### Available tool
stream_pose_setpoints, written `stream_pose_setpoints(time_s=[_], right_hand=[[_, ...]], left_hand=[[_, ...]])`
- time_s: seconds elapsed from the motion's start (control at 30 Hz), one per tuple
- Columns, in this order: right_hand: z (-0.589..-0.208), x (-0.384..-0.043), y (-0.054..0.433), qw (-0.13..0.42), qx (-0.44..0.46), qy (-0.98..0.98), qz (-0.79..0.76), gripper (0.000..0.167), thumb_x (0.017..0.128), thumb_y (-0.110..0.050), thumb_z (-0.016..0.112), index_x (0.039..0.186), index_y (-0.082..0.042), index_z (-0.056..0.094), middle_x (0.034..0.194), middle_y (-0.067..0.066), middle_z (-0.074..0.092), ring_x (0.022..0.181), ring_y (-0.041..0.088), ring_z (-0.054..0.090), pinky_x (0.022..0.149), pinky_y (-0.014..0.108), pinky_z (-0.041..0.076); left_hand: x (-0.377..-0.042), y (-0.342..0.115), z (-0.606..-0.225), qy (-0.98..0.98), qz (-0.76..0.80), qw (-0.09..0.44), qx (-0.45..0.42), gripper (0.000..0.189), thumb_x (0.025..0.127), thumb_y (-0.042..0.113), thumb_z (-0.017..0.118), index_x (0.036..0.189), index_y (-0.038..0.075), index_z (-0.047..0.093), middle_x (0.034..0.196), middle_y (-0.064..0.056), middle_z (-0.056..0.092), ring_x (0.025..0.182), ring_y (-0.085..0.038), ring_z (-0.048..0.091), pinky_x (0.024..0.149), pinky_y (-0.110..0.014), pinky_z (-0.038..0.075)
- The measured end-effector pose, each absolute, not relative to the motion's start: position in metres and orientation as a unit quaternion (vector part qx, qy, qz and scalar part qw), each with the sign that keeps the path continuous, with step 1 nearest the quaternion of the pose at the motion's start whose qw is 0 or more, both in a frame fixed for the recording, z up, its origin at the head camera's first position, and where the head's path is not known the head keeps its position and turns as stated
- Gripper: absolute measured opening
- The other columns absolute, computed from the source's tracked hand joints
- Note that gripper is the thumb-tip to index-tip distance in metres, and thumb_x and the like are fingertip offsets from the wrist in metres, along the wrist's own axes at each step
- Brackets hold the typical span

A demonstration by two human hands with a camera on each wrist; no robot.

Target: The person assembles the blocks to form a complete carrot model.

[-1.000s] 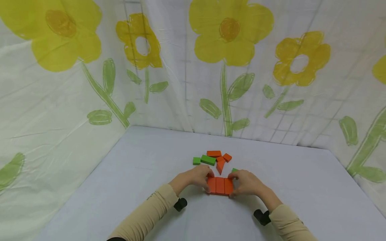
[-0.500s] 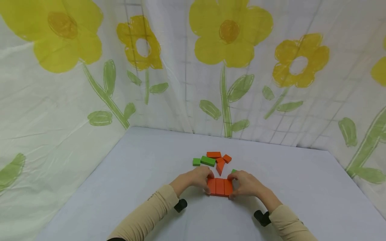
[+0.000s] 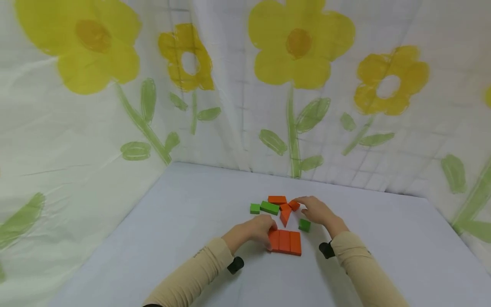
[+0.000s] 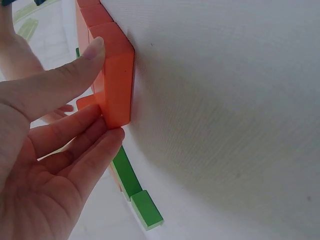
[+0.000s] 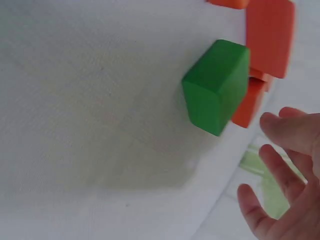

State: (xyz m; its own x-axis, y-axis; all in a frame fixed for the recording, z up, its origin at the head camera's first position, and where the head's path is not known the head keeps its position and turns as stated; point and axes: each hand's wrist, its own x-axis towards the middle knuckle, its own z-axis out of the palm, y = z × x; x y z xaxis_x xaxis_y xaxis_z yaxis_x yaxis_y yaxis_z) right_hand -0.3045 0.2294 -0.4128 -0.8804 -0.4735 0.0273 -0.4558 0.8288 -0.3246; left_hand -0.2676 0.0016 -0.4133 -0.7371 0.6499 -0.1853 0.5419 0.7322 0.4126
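Note:
Three orange rectangular blocks [image 3: 284,241] lie side by side on the white table. My left hand [image 3: 261,228] holds the left end of this row; in the left wrist view, its thumb and fingertips pinch the end block [image 4: 117,85]. Farther back, my right hand [image 3: 319,213] reaches over a small orange block [image 3: 294,205]. The right wrist view shows its fingers [image 5: 282,175] spread and its thumb close to an orange block [image 5: 248,102]; contact cannot be made out. A green block [image 3: 304,225] sits below the right hand.
Behind the row lie an orange triangular block [image 3: 285,216], a long orange block [image 3: 277,199], a long green block [image 3: 270,208] and a small green one [image 3: 255,208]. A curtain [image 3: 238,128] printed with yellow flowers hangs behind the table.
My right hand has let go of the row's right end and moved back to the small orange block, uncovering the green block. The left hand stays at the row. The head view has shifted slightly.

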Motion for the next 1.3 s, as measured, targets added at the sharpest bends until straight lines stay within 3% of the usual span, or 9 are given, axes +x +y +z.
stream_pose_setpoints(time_s=[0.17, 0.33, 0.43, 0.57, 0.7, 0.83, 1.03, 1.3], right_hand=[[-0.419, -0.305, 0.228, 0.057, -0.202, 0.969, -0.132, 0.047, 0.090, 0.007, 0.055, 0.137, 0.004, 0.050, 0.141, 0.025, 0.047, 0.126, 0.048, 0.042, 0.097, 0.064, 0.036], [-0.422, -0.309, 0.226, 0.051, -0.198, 0.971, -0.121, 0.045, 0.091, 0.003, 0.056, 0.136, 0.002, 0.053, 0.129, 0.026, 0.056, 0.117, 0.047, 0.048, 0.093, 0.063, 0.040], [-0.426, -0.309, 0.230, 0.018, -0.212, 0.971, -0.107, 0.039, 0.089, 0.003, 0.060, 0.128, 0.003, 0.060, 0.119, 0.024, 0.062, 0.109, 0.044, 0.053, 0.090, 0.058, 0.044], [-0.429, -0.311, 0.233, -0.025, -0.229, 0.966, -0.114, 0.020, 0.086, 0.003, 0.066, 0.105, 0.005, 0.068, 0.103, 0.020, 0.067, 0.097, 0.039, 0.061, 0.085, 0.051, 0.049], [-0.425, -0.311, 0.233, -0.014, -0.221, 0.965, -0.142, 0.009, 0.084, 0.000, 0.070, 0.093, 0.003, 0.068, 0.094, 0.017, 0.068, 0.087, 0.034, 0.063, 0.078, 0.048, 0.051], [-0.422, -0.310, 0.233, -0.001, -0.215, 0.964, -0.156, 0.015, 0.084, -0.002, 0.071, 0.098, 0.000, 0.067, 0.098, 0.017, 0.069, 0.089, 0.034, 0.064, 0.079, 0.049, 0.052], [-0.423, -0.309, 0.233, 0.024, -0.215, 0.963, -0.164, 0.041, 0.085, 0.000, 0.070, 0.124, 0.003, 0.060, 0.119, 0.025, 0.062, 0.104, 0.041, 0.061, 0.087, 0.054, 0.049], [-0.422, -0.305, 0.231, 0.005, -0.199, 0.965, -0.173, 0.029, 0.083, -0.004, 0.073, 0.110, 0.006, 0.067, 0.106, 0.020, 0.067, 0.099, 0.037, 0.060, 0.087, 0.052, 0.048]], left_hand=[[-0.268, 0.005, -0.415, 0.917, 0.160, 0.158, 0.331, 0.048, 0.074, 0.018, 0.086, 0.117, 0.004, 0.067, 0.104, 0.000, 0.061, 0.091, -0.008, 0.050, 0.084, -0.021, 0.044], [-0.269, 0.001, -0.415, 0.924, 0.147, 0.159, 0.316, 0.048, 0.075, 0.019, 0.085, 0.117, 0.005, 0.067, 0.103, 0.001, 0.061, 0.092, -0.009, 0.050, 0.084, -0.020, 0.044], [-0.269, 0.001, -0.415, 0.924, 0.147, 0.164, 0.313, 0.047, 0.075, 0.018, 0.085, 0.117, 0.005, 0.067, 0.103, 0.001, 0.061, 0.092, -0.009, 0.050, 0.085, -0.021, 0.044], [-0.269, 0.001, -0.415, 0.924, 0.153, 0.166, 0.309, 0.047, 0.075, 0.018, 0.085, 0.117, 0.005, 0.067, 0.103, 0.001, 0.061, 0.091, -0.008, 0.050, 0.084, -0.021, 0.045], [-0.269, 0.000, -0.415, 0.923, 0.159, 0.164, 0.309, 0.048, 0.074, 0.018, 0.086, 0.116, 0.005, 0.067, 0.103, 0.001, 0.061, 0.091, -0.009, 0.050, 0.084, -0.021, 0.045], [-0.269, 0.000, -0.415, 0.922, 0.164, 0.164, 0.310, 0.048, 0.074, 0.017, 0.086, 0.116, 0.004, 0.067, 0.103, 0.001, 0.061, 0.090, -0.009, 0.049, 0.083, -0.021, 0.045], [-0.269, 0.001, -0.414, 0.922, 0.168, 0.166, 0.308, 0.048, 0.074, 0.016, 0.086, 0.117, 0.004, 0.067, 0.103, 0.000, 0.061, 0.091, -0.009, 0.050, 0.083, -0.021, 0.046], [-0.269, -0.001, -0.414, 0.921, 0.170, 0.163, 0.310, 0.048, 0.074, 0.017, 0.086, 0.116, 0.004, 0.067, 0.102, 0.000, 0.061, 0.090, -0.009, 0.050, 0.083, -0.021, 0.045]])
